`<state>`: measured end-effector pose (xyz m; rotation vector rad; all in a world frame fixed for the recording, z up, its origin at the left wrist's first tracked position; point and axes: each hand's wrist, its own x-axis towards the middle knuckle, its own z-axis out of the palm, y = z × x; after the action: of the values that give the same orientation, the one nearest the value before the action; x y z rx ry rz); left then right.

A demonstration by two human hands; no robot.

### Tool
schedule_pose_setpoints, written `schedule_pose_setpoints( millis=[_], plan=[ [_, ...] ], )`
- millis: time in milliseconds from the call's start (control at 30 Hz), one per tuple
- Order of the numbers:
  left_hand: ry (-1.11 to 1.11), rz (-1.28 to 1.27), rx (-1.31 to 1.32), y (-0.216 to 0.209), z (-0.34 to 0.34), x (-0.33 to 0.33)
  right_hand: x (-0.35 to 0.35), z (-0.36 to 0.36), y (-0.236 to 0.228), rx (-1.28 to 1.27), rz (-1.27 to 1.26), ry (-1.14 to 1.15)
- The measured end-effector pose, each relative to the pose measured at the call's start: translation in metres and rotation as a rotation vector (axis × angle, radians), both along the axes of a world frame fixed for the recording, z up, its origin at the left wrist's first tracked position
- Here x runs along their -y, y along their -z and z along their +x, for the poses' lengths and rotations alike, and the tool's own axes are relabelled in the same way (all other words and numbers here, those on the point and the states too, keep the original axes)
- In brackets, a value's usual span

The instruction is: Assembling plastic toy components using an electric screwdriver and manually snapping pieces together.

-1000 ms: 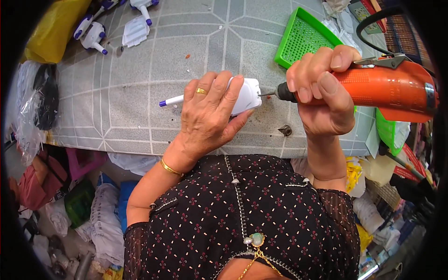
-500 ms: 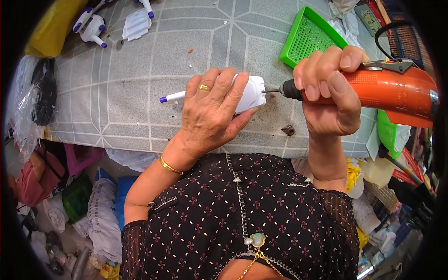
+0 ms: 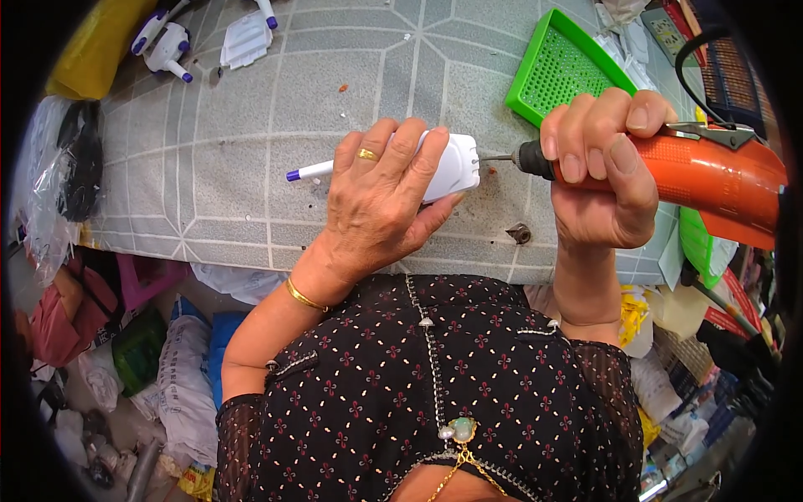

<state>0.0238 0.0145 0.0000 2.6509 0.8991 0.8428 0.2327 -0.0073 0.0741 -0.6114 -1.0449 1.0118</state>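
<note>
My left hand (image 3: 376, 188) is closed around a white plastic casing (image 3: 456, 167), pressing it down on the table. A white arm with a purple tip (image 3: 308, 172) sticks out on the left side of that hand. In my right hand (image 3: 604, 163) is an orange electric screwdriver (image 3: 703, 180), held level with a black chuck. Its thin metal bit (image 3: 498, 158) points left, with the tip at or just off the casing's notched right edge. My fingers hide much of the casing.
A green perforated tray (image 3: 523, 114) stands beyond my right hand. White parts with purple tips (image 3: 170, 52) and a ribbed white piece (image 3: 246, 39) lie at the far left. A small dark metal piece (image 3: 519, 233) rests near the table's front edge. Bags (image 3: 182, 385) crowd the floor.
The screwdriver and my right hand have shifted slightly right and toward me, drawing the bit back from the casing. My left hand and the casing have barely moved.
</note>
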Motion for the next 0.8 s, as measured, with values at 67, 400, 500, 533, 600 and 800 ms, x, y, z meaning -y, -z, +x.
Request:
schedule_pose_setpoints(
  millis=[67, 400, 500, 533, 600, 800],
  plan=[
    [-0.002, 0.002, -0.001, 0.0, 0.0, 0.0, 0.0, -0.002, 0.0, -0.009, -0.004, -0.014],
    [-0.004, 0.021, -0.032, -0.002, 0.001, 0.002, 0.004, -0.007, 0.006, 0.033, -0.032, -0.014],
    [-0.007, 0.034, -0.055, -0.002, 0.001, 0.002, 0.004, -0.011, 0.007, 0.081, -0.027, 0.009],
    [-0.01, 0.036, -0.059, -0.001, 0.001, 0.002, 0.004, -0.012, 0.008, 0.108, -0.023, 0.016],
    [-0.011, 0.043, -0.067, -0.001, 0.001, 0.003, 0.004, -0.012, 0.008, 0.133, -0.017, 0.027],
    [-0.014, 0.05, -0.092, -0.003, 0.003, 0.002, -0.007, -0.007, 0.011, 0.314, -0.007, 0.045]
  ],
)
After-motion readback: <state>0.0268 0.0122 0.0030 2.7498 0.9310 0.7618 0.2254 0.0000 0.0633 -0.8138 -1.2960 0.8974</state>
